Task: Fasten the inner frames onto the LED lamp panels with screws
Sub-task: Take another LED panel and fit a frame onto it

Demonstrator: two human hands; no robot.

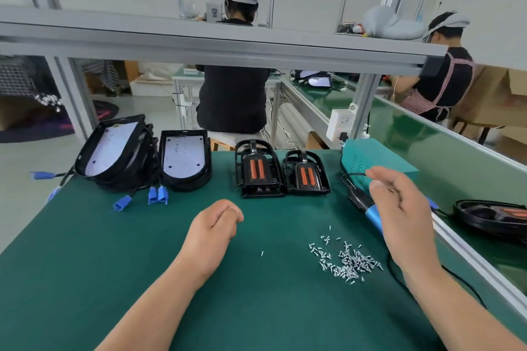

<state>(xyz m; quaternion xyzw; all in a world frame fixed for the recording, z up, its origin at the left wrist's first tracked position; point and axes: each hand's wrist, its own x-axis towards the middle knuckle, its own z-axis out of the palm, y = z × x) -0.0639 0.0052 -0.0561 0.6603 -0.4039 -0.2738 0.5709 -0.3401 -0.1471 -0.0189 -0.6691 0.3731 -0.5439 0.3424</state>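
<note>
The left hand (pixel 212 226) rests on the middle of the worktop (pixel 114 265), fingers curled into a loose fist with nothing visible in it. The right hand (pixel 399 202) hangs above the screwdriver (pixel 366 206) near the right edge, fingers relaxed and slightly apart, holding nothing. The screws (pixel 348 261) lie heaped near the right edge, between the two forearms. Two frames (pixel 258 171) stand side by side at the far edge. The panels (pixel 185 161) sit at the far left corner.
</note>
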